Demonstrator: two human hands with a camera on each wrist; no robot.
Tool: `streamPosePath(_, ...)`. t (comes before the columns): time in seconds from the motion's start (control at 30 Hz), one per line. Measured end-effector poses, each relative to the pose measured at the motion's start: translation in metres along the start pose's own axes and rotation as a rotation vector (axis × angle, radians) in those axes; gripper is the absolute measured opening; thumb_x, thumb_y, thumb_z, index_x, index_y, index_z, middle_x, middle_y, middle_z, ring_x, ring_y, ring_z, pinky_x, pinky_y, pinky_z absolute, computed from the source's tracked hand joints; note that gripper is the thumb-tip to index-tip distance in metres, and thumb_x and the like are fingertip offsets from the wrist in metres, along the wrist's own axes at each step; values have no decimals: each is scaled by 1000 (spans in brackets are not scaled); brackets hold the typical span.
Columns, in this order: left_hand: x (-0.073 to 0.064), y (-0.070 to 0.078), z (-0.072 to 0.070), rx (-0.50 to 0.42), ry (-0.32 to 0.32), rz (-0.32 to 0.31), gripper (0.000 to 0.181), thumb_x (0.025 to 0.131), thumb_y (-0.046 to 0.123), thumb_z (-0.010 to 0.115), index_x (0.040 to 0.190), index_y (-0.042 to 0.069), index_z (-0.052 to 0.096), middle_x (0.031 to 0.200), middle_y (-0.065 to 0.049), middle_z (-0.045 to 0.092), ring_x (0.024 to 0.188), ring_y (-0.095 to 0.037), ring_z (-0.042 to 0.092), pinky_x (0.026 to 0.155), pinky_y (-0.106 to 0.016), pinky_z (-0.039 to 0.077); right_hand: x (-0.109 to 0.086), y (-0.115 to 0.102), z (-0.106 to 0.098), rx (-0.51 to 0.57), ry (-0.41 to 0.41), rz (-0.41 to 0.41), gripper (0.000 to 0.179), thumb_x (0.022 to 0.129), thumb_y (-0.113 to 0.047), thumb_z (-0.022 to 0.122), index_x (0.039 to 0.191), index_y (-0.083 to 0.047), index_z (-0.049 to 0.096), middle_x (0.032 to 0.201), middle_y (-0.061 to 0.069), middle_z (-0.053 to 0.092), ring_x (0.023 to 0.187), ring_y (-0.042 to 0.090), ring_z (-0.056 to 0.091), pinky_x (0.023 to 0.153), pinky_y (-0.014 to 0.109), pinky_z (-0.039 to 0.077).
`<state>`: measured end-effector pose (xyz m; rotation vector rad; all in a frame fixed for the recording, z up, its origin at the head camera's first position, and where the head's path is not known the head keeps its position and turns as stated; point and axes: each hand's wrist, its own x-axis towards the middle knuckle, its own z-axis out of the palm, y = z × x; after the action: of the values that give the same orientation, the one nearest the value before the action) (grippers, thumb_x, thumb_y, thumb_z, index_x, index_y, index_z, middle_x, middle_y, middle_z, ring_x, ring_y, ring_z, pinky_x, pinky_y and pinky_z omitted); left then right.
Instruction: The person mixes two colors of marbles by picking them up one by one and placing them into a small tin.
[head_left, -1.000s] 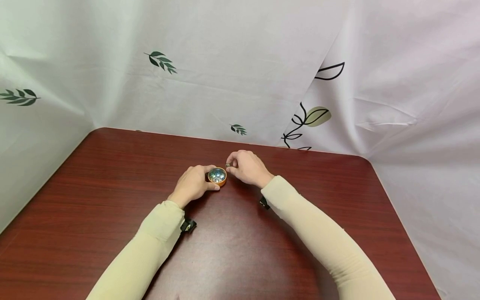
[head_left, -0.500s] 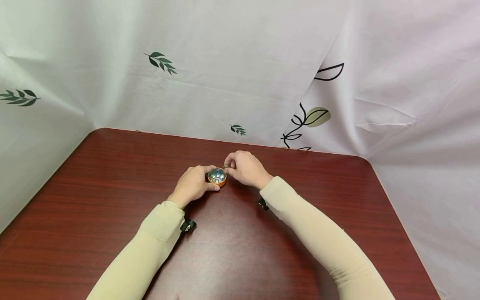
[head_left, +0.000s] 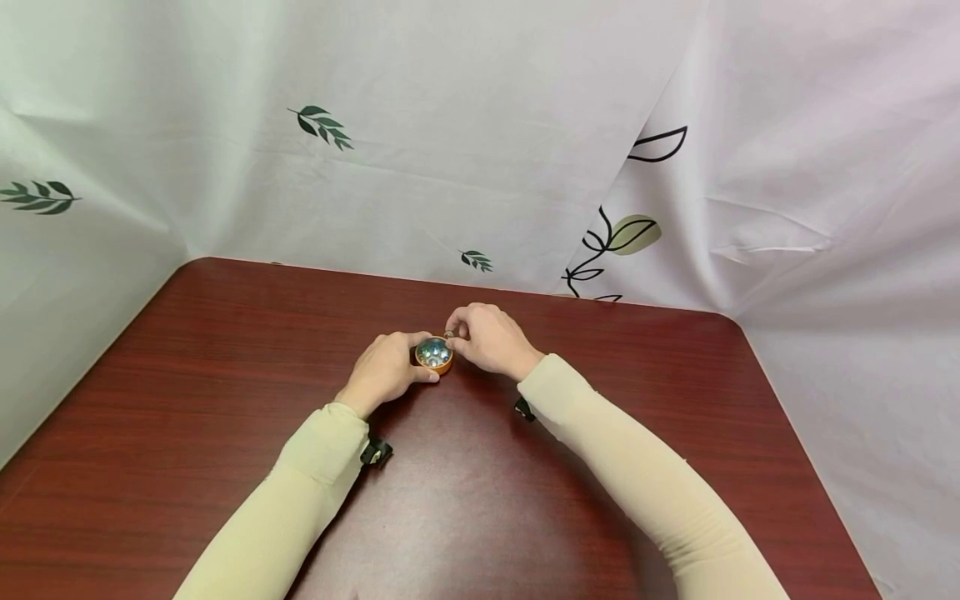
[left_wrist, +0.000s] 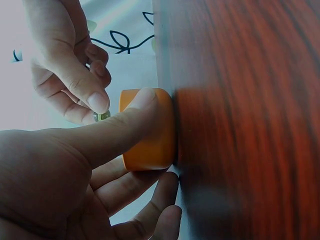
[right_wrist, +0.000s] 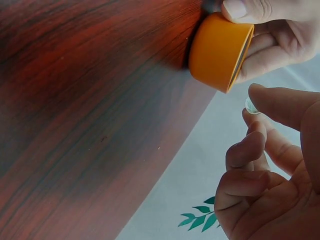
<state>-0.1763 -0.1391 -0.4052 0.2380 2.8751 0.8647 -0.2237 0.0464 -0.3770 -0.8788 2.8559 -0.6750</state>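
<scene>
A small orange bowl (left_wrist: 150, 150) stands on the table, filled with several shiny bluish-green marbles (head_left: 433, 352). My left hand (head_left: 381, 372) grips it from the left, thumb on the near side and fingers round the far side. Just right of the bowl's rim is my right hand (head_left: 491, 338), thumb and index finger pinching a clear glass marble (right_wrist: 251, 106) with a greenish tint. In the right wrist view, that marble is close to the bowl's mouth but apart from it. From the side, the orange wall (right_wrist: 215, 52) hides the bowl's contents.
The dark red wood-grain table (head_left: 225, 358) ends at a rounded back edge, against a white curtain (head_left: 450, 125) printed with leaves. Black wrist cameras (head_left: 377, 452) are strapped below both sleeves.
My right hand has moved slightly left, bringing the pinched marble from beside the bowl to its rim. The left hand and the bowl have stayed in place.
</scene>
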Motion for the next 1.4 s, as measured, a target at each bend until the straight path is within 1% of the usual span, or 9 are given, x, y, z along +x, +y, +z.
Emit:
streamPosePath(0.17, 0, 0, 0, 3, 1, 2, 60, 82, 29, 85, 137, 14, 64, 118, -12, 71, 104, -32, 65, 83, -46, 52, 0, 0, 2, -1, -9, 4, 11, 93, -20, 74, 101, -14, 72, 84, -1, 59, 72, 14, 54, 62, 27, 43)
streamPosePath(0.37, 0, 0, 0, 10, -3, -4, 62, 83, 30, 85, 138, 13, 63, 120, -13, 70, 105, -33, 64, 84, -47, 51, 0, 0, 3, -5, -5, -9, 10, 92, -19, 75, 100, -14, 73, 83, 0, 59, 72, 14, 54, 62, 27, 44)
streamPosePath(0.97, 1, 0, 1, 15, 6, 5, 60, 82, 29, 85, 137, 13, 64, 116, -12, 71, 102, -30, 65, 83, -46, 51, 1, -3, 6, -15, -30, -14, 11, 93, -19, 74, 103, -14, 74, 84, -1, 59, 73, 14, 54, 62, 26, 44)
streamPosePath(1.2, 0, 0, 1, 16, 5, 5, 60, 82, 29, 85, 136, 14, 64, 116, -11, 71, 103, -30, 65, 84, -45, 52, 2, -3, 8, -23, -28, -27, 12, 92, -18, 74, 103, -13, 74, 83, -1, 59, 73, 13, 55, 62, 26, 44)
streamPosePath(1.4, 0, -1, 1, 12, 12, 15, 57, 82, 29, 85, 134, 14, 66, 114, -10, 72, 101, -30, 65, 83, -45, 52, 2, -4, 10, -23, -36, -24, 11, 92, -19, 74, 102, -13, 74, 84, -2, 59, 74, 13, 55, 63, 26, 44)
